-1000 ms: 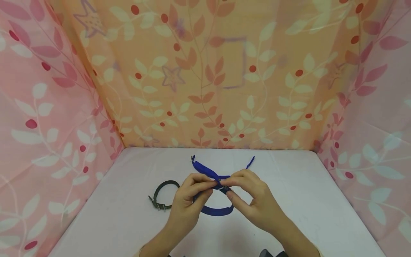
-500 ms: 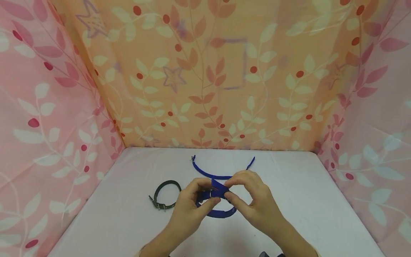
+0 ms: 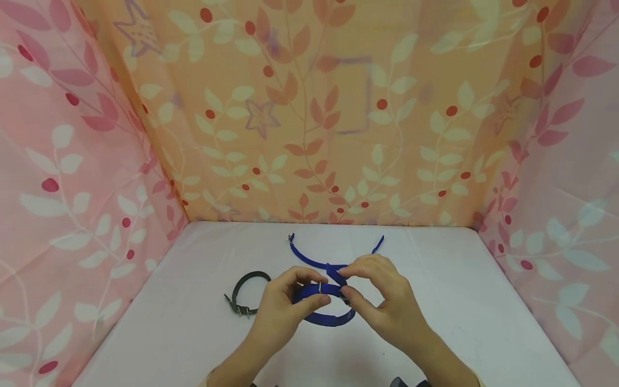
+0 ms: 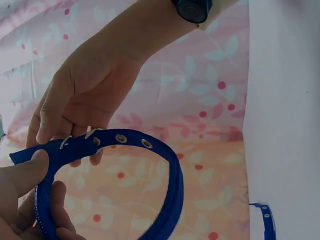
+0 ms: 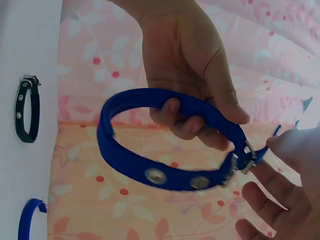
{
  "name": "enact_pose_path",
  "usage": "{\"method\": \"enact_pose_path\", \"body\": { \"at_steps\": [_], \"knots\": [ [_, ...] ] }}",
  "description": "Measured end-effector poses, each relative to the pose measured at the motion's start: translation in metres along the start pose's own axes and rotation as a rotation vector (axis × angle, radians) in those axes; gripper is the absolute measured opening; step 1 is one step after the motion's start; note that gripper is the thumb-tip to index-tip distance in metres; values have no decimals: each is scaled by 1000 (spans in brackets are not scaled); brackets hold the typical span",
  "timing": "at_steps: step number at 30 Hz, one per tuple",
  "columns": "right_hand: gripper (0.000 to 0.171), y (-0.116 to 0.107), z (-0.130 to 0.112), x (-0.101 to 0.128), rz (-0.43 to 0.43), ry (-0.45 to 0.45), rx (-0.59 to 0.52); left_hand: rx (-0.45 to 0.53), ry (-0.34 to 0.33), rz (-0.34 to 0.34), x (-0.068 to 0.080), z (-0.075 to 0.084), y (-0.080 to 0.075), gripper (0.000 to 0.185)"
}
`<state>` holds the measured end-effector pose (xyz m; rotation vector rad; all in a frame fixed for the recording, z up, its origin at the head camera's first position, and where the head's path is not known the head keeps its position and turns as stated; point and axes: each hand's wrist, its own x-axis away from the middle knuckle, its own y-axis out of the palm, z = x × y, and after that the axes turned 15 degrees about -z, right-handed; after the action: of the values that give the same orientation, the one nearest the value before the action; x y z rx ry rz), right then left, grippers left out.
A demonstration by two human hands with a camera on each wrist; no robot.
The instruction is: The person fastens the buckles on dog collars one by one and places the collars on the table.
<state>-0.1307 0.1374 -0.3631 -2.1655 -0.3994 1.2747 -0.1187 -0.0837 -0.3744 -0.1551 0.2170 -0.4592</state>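
A blue collar (image 3: 323, 318) with metal eyelets is held as a closed loop just above the white table (image 3: 459, 301). My left hand (image 3: 316, 290) grips its band beside the metal buckle (image 3: 320, 288), thumb on top and fingers curled underneath. My right hand (image 3: 344, 282) pinches the strap's free end at the buckle. The left wrist view shows the loop (image 4: 170, 165) running from my left thumb (image 4: 25, 170) toward the right hand (image 4: 85, 95). In the right wrist view the buckle (image 5: 242, 160) sits between the left hand (image 5: 190, 75) and the right fingers (image 5: 280, 200).
A second blue collar (image 3: 309, 259) lies unbuckled in an arc on the table behind my hands. A black collar (image 3: 246, 295), buckled into a small loop, lies to the left. Leaf-patterned cloth walls (image 3: 338, 134) close off the back and both sides.
The strap tail that stuck up behind my hands has been drawn down to the buckle, so the collar now forms a rounder closed loop. Both hands stay on it.
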Motion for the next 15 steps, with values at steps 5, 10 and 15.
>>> {"method": "enact_pose_path", "body": {
  "at_steps": [5, 10, 15],
  "knots": [
    [23, 0, 2, -2, -13, -86, 2, -6, 8, -18, 1, 0, 0, 28],
    [18, -1, 3, -7, 3, -180, 21, -22, 63, 6, 2, -1, 1, 27],
    [16, -5, 4, -8, -3, -198, 82, -37, 109, 57, 4, 1, 2, 26]
  ]
}}
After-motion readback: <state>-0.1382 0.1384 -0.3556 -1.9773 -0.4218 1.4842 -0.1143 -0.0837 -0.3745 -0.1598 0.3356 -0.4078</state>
